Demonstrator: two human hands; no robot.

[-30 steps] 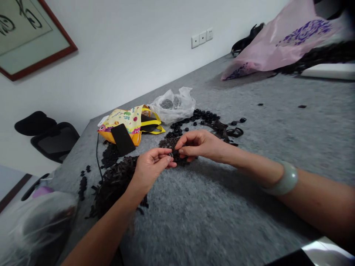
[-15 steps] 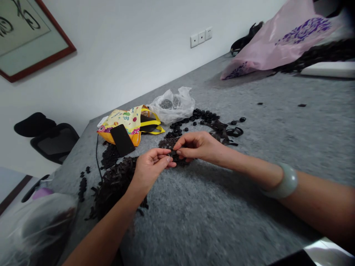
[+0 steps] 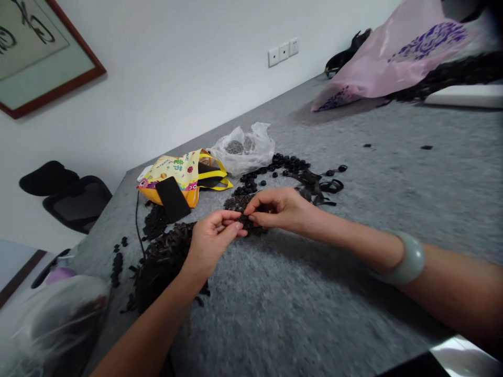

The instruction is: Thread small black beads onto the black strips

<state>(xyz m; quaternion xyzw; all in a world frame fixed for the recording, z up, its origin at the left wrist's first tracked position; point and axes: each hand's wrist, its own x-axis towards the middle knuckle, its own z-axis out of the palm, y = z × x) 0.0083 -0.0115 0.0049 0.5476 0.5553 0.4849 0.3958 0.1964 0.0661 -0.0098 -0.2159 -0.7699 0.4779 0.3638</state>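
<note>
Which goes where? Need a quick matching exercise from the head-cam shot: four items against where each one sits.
Items
1. black smartphone
2. pale green bangle
3. clear plastic bag
4. pink plastic bag with purple print

Places
A. around the right forearm
B. at the far end of the grey felt tabletop
C. lying on the yellow printed tote bag
D. just beyond the tote's handles, with something grey inside

Pairs: 1-C, 2-A, 3-D, 4-B
</note>
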